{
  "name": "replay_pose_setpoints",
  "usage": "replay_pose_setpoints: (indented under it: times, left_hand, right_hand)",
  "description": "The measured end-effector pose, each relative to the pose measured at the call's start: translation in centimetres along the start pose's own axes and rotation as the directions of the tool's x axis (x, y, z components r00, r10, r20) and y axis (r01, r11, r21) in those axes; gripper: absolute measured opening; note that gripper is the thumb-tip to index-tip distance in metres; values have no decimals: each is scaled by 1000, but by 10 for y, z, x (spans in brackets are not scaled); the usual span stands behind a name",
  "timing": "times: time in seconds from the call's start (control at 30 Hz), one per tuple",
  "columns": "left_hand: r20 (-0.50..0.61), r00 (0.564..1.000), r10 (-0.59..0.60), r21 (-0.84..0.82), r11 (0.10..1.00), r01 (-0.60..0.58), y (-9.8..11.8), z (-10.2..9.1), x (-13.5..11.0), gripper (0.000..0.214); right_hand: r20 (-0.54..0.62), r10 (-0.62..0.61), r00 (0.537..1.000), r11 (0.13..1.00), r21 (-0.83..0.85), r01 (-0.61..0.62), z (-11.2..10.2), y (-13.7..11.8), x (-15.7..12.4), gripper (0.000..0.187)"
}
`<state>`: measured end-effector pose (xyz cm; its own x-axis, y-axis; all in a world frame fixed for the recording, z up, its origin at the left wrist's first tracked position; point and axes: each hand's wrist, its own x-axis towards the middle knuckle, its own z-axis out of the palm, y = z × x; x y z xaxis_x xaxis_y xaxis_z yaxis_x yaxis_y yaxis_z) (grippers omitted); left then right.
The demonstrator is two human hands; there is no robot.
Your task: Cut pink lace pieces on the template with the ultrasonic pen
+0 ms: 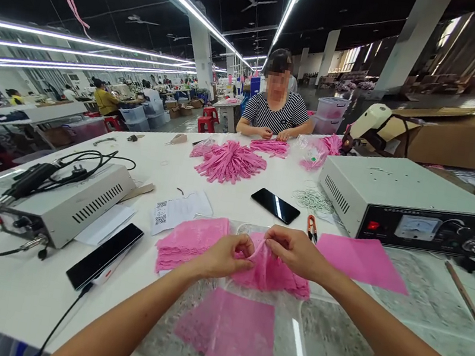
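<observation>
Both my hands meet over a pile of pink fabric pieces on the table. My left hand (232, 254) is closed, thumb and fingers pinching the edge of a pink fabric piece (265, 270). Close beside it, my right hand (292, 248) pinches the same piece, lifting a fold of it. A stack of pink fabric with wavy edges (189, 242) lies left of my hands. Nearer me, a single pink piece (240, 332) is spread on a clear glossy sheet (306, 339). To the right lies a flat pink piece (359, 260).
Beyond my hands lie a phone (275, 205), orange-handled snips (312, 228) and a bundle of pink strips (231, 162). Metal boxes stand right (414, 200) and left (67, 199); another phone (104, 256) lies near the left one. A person in a striped top (275, 112) sits across, handling pink strips.
</observation>
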<state>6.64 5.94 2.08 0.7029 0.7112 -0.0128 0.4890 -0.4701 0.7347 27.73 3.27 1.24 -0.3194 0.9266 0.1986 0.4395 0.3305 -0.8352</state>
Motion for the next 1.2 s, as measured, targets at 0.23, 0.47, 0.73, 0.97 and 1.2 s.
replay_pose_setpoints:
  times: [0.23, 0.47, 0.73, 0.97, 1.2]
  left_hand:
    - [135, 991, -5, 205, 978, -23, -4, -4, -5, 24]
    - [217, 975, 40, 323, 940, -110, 1, -13, -7, 20]
    - [89, 995, 47, 221, 973, -66, 11, -12, -5, 37]
    - [78, 991, 104, -12, 995, -104, 37, 27, 38, 57]
    - [33, 973, 230, -5, 973, -230, 59, 72, 15, 5]
  right_hand:
    - [1, -19, 1000, 992, 127, 19, -16, 5, -6, 28]
    - [-54, -10, 999, 978, 206, 21, -35, 3, -18, 34]
    - [-93, 5, 996, 966, 256, 19, -51, 2, -35, 37]
    - [-71, 5, 997, 976, 217, 10, -54, -2, -50, 37]
    - [-163, 120, 979, 987, 122, -100, -60, 17, -118, 29]
